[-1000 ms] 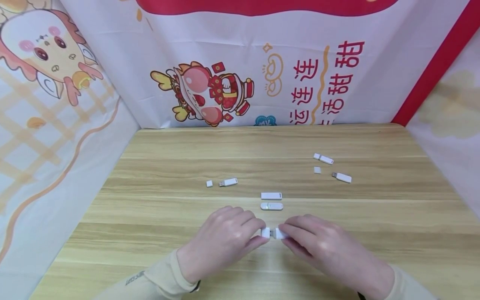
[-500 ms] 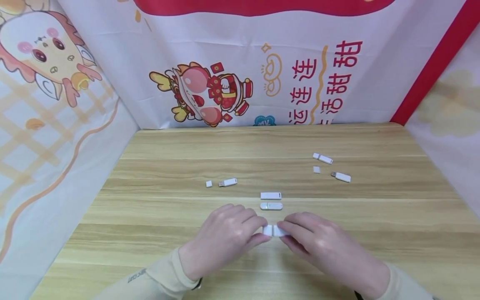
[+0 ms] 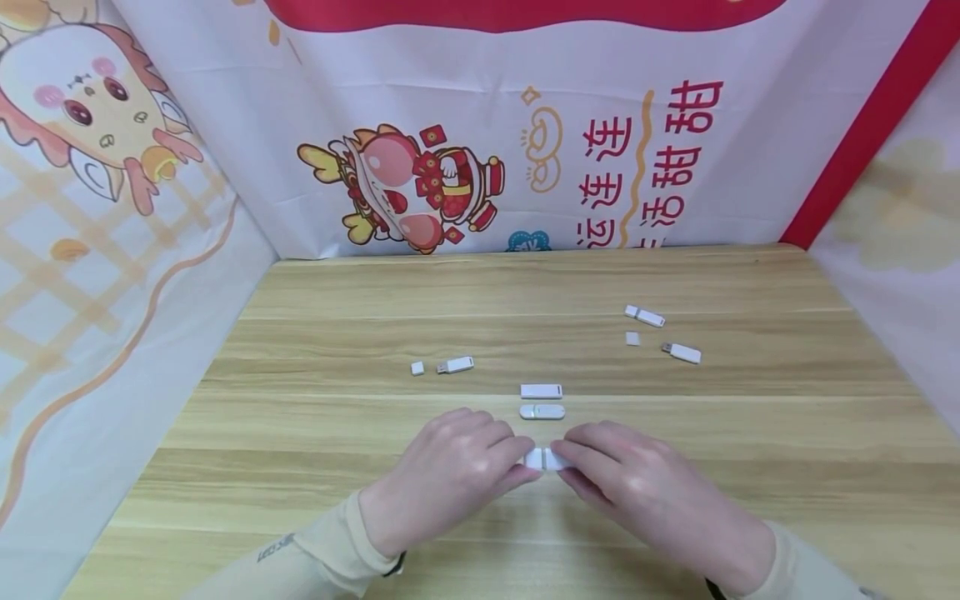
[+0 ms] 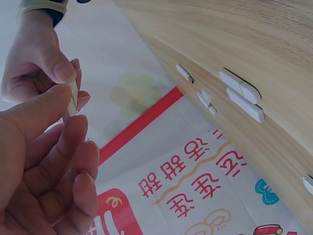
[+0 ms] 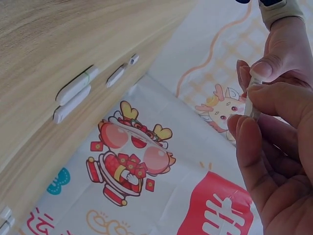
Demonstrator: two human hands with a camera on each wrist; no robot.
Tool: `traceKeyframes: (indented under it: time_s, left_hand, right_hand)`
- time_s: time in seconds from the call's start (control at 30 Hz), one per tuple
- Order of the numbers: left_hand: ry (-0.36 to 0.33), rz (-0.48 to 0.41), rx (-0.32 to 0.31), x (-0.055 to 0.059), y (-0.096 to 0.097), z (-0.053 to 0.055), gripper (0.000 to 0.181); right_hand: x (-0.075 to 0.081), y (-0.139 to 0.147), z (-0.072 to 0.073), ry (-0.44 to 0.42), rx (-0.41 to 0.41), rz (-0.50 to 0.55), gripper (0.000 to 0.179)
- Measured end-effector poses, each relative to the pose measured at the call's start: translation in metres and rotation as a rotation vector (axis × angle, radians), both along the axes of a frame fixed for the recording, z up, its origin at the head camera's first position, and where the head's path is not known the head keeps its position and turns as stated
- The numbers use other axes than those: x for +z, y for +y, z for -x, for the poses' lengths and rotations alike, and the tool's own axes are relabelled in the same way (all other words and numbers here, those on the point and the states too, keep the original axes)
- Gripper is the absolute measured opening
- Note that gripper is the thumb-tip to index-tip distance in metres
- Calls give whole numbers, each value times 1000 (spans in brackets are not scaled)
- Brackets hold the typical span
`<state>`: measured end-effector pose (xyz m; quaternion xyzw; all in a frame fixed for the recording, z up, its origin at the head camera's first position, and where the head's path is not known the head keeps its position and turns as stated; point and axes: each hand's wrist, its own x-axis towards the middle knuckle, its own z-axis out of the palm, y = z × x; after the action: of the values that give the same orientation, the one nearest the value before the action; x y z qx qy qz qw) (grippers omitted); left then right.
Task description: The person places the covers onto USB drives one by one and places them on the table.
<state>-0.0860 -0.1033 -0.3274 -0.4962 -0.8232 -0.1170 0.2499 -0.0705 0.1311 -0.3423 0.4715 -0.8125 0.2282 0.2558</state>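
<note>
A white USB stick (image 3: pixel 555 459) is held level above the table between both hands. My left hand (image 3: pixel 453 475) pinches its white cap (image 3: pixel 533 459) between thumb and fingers. Opposite, my right hand (image 3: pixel 637 483) pinches the body's other end, and the fingers cover much of it. The cap sits against the body, with only a thin grey line showing between them. Just beyond the hands, a rounded capped USB stick (image 3: pixel 542 412) and a rectangular one (image 3: pixel 542 391) lie side by side on the table. Both wrist views show the held stick edge-on between the fingertips.
An uncapped USB stick (image 3: pixel 457 365) lies left on the wooden table (image 3: pixel 337 317), beside a loose cap (image 3: pixel 417 367). Farther right are a capped stick (image 3: pixel 646 316), a loose square cap (image 3: pixel 633 338) and another uncapped stick (image 3: pixel 683 353). Printed cloth (image 3: pixel 255 125) hangs around the table.
One second ago the metal plug showed between cap and body. The cap and body have come together over it. Both hands have shifted slightly away from the person, still gripping.
</note>
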Motion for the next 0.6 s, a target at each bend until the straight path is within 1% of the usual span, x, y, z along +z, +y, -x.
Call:
traceKeyframes:
  time_s: [0.3,0.5,0.6]
  left_hand:
    - [1,15,-51,0,-1,1,17]
    - [-15,34,-86,-2,-1,3,18]
    - [-18,41,-96,-3,-1,4,18]
  right_hand:
    - [-1,-3,0,36,-6,-23,40]
    - [-4,-5,2,91,-5,-18,43]
    - [-4,-6,1,103,-22,-25,46]
